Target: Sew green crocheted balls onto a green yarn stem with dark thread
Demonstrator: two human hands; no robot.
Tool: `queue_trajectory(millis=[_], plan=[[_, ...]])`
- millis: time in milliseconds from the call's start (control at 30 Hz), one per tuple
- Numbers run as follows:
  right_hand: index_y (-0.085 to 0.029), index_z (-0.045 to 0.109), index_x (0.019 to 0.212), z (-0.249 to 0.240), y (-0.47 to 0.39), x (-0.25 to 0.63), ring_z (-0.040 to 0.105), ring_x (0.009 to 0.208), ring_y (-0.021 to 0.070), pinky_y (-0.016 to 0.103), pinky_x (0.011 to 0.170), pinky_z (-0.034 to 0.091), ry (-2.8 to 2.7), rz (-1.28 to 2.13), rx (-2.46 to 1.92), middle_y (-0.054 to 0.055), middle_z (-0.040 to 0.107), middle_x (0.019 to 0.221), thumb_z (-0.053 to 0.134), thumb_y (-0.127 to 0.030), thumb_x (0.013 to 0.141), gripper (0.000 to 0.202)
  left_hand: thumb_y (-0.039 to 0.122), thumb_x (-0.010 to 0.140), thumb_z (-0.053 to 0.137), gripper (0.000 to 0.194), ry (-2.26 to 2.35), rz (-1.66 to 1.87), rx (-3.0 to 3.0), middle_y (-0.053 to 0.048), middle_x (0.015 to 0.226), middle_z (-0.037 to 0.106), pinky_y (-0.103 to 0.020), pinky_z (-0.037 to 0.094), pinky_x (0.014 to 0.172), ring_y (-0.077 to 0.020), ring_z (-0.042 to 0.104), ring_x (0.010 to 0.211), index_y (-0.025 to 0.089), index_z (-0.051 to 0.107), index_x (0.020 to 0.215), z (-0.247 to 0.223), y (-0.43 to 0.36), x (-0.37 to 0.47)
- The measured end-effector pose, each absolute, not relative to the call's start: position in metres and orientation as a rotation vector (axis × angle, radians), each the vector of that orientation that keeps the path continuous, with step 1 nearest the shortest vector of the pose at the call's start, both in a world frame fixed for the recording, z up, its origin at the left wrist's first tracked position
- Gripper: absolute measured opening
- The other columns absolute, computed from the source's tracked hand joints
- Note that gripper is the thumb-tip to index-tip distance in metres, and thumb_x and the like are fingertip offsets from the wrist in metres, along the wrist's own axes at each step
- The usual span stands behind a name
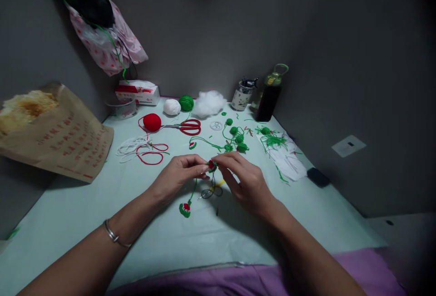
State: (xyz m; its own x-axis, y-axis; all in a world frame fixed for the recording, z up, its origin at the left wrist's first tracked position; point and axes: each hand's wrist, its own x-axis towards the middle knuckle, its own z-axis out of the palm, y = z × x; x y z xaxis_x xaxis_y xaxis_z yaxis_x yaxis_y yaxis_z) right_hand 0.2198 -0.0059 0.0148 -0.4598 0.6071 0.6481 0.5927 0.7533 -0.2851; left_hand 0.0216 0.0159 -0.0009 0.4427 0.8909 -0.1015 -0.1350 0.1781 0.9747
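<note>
My left hand pinches one side of a small red and green crochet piece held above the table. From the right, the fingers of my right hand close on its other side. A dark cord hangs below the piece, near a loop of thin black wire or thread and something yellow, partly covered by my right hand. A second crochet piece, red with a green edge, lies at the front left on a green strand. Another small red, white and green piece lies beyond my hands.
Red-handled scissors, a red yarn ball, white yarn ball, green yarn ball and white stuffing lie behind. Green crochet balls sit right of centre. A bottle stands back right; a paper bag is left.
</note>
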Motion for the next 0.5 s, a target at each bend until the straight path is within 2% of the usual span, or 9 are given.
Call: queue_trajectory(millis=[133,233,333,400,500], plan=[[-0.013,0.061,0.112,0.010,-0.008,0.214,0.068,0.090,0.0174,0.026,0.073,0.053,-2.334,-0.297,-0.926,0.011,0.071,0.103,0.045,-0.010,0.098,0.022,0.031,0.081,0.073,0.014,0.826,0.892,1.153,0.001,0.074,0.064,-0.027,0.042,0.074,-0.0136,0.060,0.074,0.017,0.069,0.077,-0.006,0.017,0.023],[-0.011,0.064,0.104,0.005,-0.010,0.212,0.069,0.082,0.0166,0.025,0.067,0.052,-2.383,-0.460,-0.905,0.010,0.073,0.094,0.042,-0.006,0.097,0.023,0.029,0.080,0.072,0.014,0.864,0.897,1.188,0.001,0.071,0.062,-0.026,0.040,0.070,-0.0127,0.057,0.070,0.017,0.067,0.073,-0.009,0.017,0.026],[-0.012,0.065,0.099,0.008,-0.010,0.206,0.068,0.075,0.0168,0.027,0.063,0.050,-2.308,-0.547,-0.850,0.010,0.074,0.093,0.049,-0.005,0.094,0.018,0.027,0.078,0.071,0.014,0.896,0.901,1.249,0.003,0.066,0.060,-0.026,0.037,0.065,-0.0117,0.052,0.065,0.017,0.066,0.070,-0.008,0.015,0.028],[-0.014,0.065,0.098,0.017,-0.011,0.202,0.068,0.075,0.0160,0.027,0.062,0.050,-2.221,-0.430,-0.761,0.010,0.074,0.098,0.054,-0.005,0.092,0.015,0.028,0.078,0.070,0.014,0.908,0.911,1.274,0.003,0.065,0.059,-0.026,0.037,0.063,-0.0117,0.052,0.063,0.017,0.065,0.070,-0.007,0.016,0.027],[-0.017,0.063,0.097,0.034,-0.027,0.210,0.066,0.065,0.0106,0.023,0.060,0.052,-2.185,0.263,-0.699,0.005,0.074,0.089,0.052,-0.011,0.096,0.013,0.030,0.077,0.071,0.015,0.959,0.951,1.253,0.002,0.066,0.061,-0.026,0.040,0.065,-0.0130,0.057,0.065,0.018,0.065,0.070,-0.008,0.022,0.023]])
